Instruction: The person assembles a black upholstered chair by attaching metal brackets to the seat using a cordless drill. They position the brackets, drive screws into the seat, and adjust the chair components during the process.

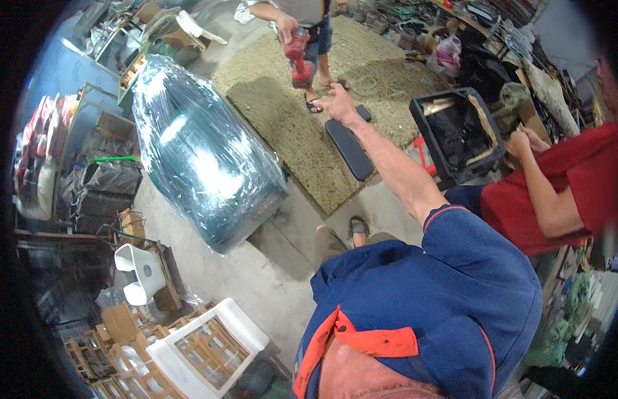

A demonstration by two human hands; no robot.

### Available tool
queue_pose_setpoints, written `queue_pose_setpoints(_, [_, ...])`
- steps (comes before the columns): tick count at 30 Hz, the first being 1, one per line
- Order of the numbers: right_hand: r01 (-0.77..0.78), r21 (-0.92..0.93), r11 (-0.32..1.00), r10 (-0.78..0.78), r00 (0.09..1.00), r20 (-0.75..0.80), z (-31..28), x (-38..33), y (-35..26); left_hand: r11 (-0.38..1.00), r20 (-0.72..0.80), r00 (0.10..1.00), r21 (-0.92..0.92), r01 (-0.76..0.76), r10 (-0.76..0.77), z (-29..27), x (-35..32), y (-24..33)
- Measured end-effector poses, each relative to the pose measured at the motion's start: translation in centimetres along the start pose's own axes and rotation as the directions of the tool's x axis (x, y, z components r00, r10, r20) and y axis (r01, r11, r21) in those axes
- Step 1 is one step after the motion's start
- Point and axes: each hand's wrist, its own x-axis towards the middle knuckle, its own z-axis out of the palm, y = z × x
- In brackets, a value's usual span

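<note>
You are holding your right arm out from the right of the frame toward the upper middle, and your right hand (340, 106) is hanging near a red drill (299, 56). Its fingers are spreading fairly wide, with nothing showing between them, and the foremost one is pointing left, just below the base of the drill. The drill itself is sitting at the top centre of the frame, where a co-worker's hand (287, 28) is gripping it. Your left hand is lying outside the view, so I cannot tell how its fingers are set.

Beneath your forearm, a long dark pad (350, 149) is resting aslant on a speckled yellowish slab (269, 83), which is covering much of the upper middle. At the upper left, a large dark bulky object (206, 156) is standing wrapped in clear, shiny film. Right of the pad, a black box-shaped frame (418, 113) is sitting with its open side showing, and a red object (423, 156) is lying just beside it. At the right edge, a person in a red shirt (535, 206) is holding both hands close together near that frame. At the lower left, a white frame (252, 329) is leaning over slatted wooden pieces (89, 349).
</note>
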Motion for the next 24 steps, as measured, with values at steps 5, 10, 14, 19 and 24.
queue_pose_setpoints(5, [0.185,-0.063,0.981,-0.193,0.970,-0.148,6.7,11.1,0.3,0.998,0.002,1.000,-0.061,-0.017,0.017,3.5,6.0,8.0])
queue_pose_setpoints(10, [0.312,0.127,0.942,-0.229,0.870,-0.436,13.8,20.9,1.6,0.957,0.071,0.975,-0.215,-0.193,0.213,5.5,15.7,14.9])
queue_pose_setpoints(14, [0.088,0.478,0.874,0.088,0.939,-0.334,15.5,23.3,2.0,0.997,-0.031,0.997,-0.031,-0.078,0.077,4.9,25.3,28.0])
queue_pose_setpoints(19, [-0.122,0.226,0.967,0.126,0.992,-0.002,16.0,22.3,-0.3,0.976,-0.026,0.999,-0.219,0.012,-0.018,6.1,33.3,48.8])
queue_pose_setpoints(24, [-0.224,0.587,0.778,0.075,0.961,0.267,22.5,26.7,-7.2,0.962,-0.105,0.980,-0.197,-0.188,0.170,7.4,36.2,69.4])
